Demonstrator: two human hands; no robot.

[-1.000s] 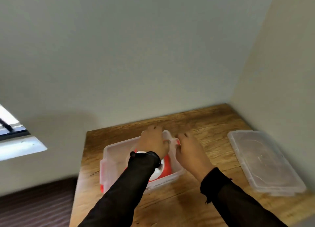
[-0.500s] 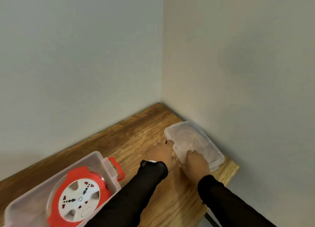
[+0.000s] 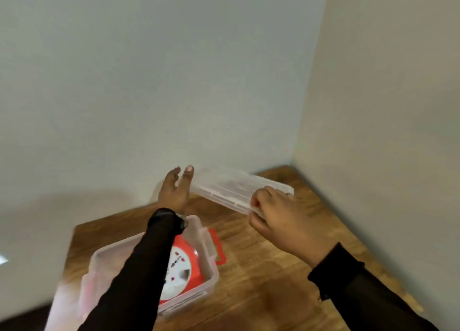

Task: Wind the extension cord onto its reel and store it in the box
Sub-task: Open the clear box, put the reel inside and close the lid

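The red and white cord reel [image 3: 183,268] lies flat inside the clear plastic box [image 3: 210,278] on the wooden table, partly hidden by my left forearm. The box's red latch [image 3: 217,247] hangs off its right side. The clear lid [image 3: 231,189] is in the air above the table, tilted, between my two hands. My right hand [image 3: 281,218] grips the lid's near right corner. My left hand [image 3: 175,190] is at the lid's left end with fingers spread, and whether it touches the lid I cannot tell.
The wooden table [image 3: 261,268] sits in a room corner, with walls behind and to the right. Its left edge and its right front edge drop to a dark floor [image 3: 22,315].
Both hands took the lid off the table at the right and lifted it up and leftward toward the box. The view swung back left, and the box sits under my left arm again.
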